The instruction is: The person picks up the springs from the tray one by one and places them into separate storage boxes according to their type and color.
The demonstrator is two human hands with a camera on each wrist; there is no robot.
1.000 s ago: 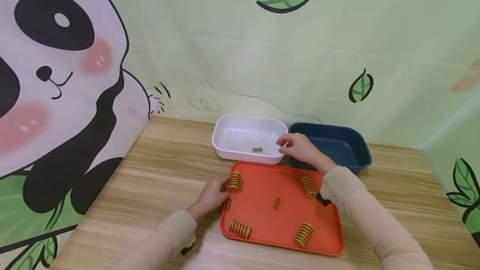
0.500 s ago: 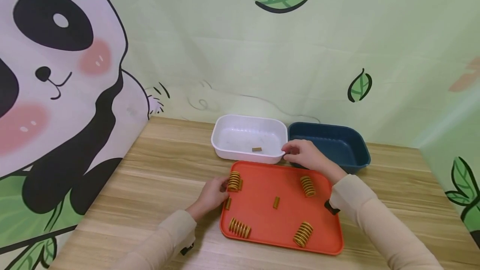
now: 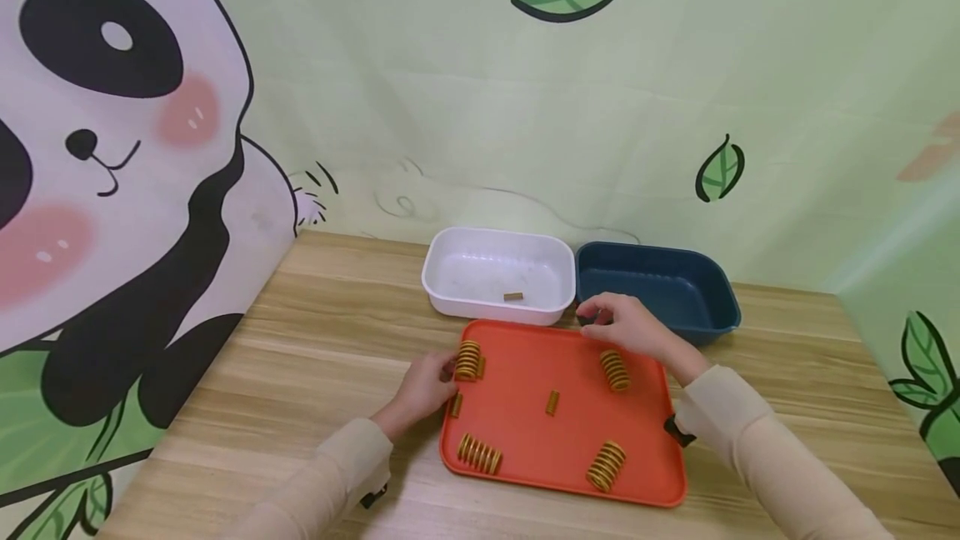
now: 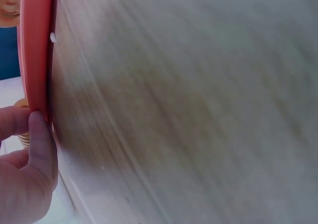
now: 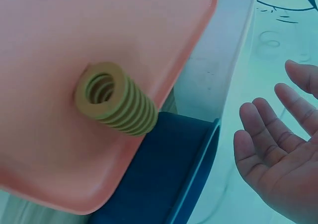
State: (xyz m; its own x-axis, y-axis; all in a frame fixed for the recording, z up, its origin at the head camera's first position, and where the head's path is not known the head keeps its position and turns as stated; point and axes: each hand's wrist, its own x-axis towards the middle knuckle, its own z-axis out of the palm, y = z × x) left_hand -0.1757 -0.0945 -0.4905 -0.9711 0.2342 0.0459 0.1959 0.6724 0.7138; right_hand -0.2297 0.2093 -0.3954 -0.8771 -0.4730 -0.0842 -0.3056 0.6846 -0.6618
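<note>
An orange-red tray [image 3: 517,440] lies on the table, and my left hand [image 3: 423,386] pinches its left rim between thumb and fingers. Large yellow coil springs rest near its corners: far left [image 3: 468,361], near left [image 3: 480,455], far right [image 3: 615,371] and near right [image 3: 606,467]. A small spring [image 3: 552,403] sits mid-tray; another small spring [image 3: 456,406] lies by the left rim. My right hand [image 3: 630,330] hovers over the tray's far edge, fingers relaxed and holding nothing. Within the white bin [image 3: 450,307] lies one small spring [image 3: 513,297].
A dark blue bin [image 3: 720,332] stands right of the white one, both behind the tray. Behind them hangs a printed cloth backdrop [image 3: 420,107] with a panda and leaves. Wooden tabletop [image 3: 315,307] extends on both sides of the tray.
My right hand has moved right, from beside the white bin's right end to in front of the blue bin. The left hand keeps its hold on the tray; the springs have not moved.
</note>
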